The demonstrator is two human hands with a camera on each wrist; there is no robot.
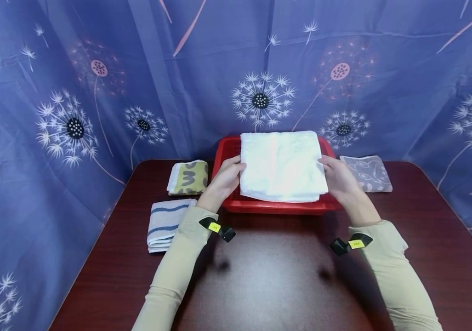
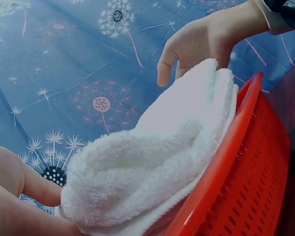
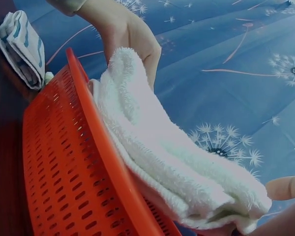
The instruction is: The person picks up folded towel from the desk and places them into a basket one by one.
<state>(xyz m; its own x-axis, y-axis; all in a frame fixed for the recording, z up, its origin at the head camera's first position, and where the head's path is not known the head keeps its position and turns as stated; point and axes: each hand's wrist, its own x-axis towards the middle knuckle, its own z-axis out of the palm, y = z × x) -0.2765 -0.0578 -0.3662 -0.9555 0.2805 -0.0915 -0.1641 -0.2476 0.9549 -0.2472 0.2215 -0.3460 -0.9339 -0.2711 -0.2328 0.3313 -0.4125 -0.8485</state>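
Note:
A folded white towel [image 1: 281, 165] is held level over the red plastic basket [image 1: 277, 209], its thick fluffy layers showing in both wrist views. My left hand [image 1: 228, 177] grips its left edge, thumb on top and the other fingers beneath. On the opposite side my right hand [image 1: 339, 177] pinches the right edge in the same way. In the left wrist view the towel [image 2: 147, 157] hangs just inside the basket's rim [image 2: 221, 162]. The basket's inside is mostly hidden under the towel.
Left of the basket lie a folded yellow-green patterned towel [image 1: 192, 178] and, nearer, a white towel with blue stripes [image 1: 167, 223], partly behind my left sleeve. A folded grey patterned towel [image 1: 367, 174] lies to the right. A blue dandelion curtain [image 1: 202, 82] hangs behind the dark wooden table [image 1: 277, 280].

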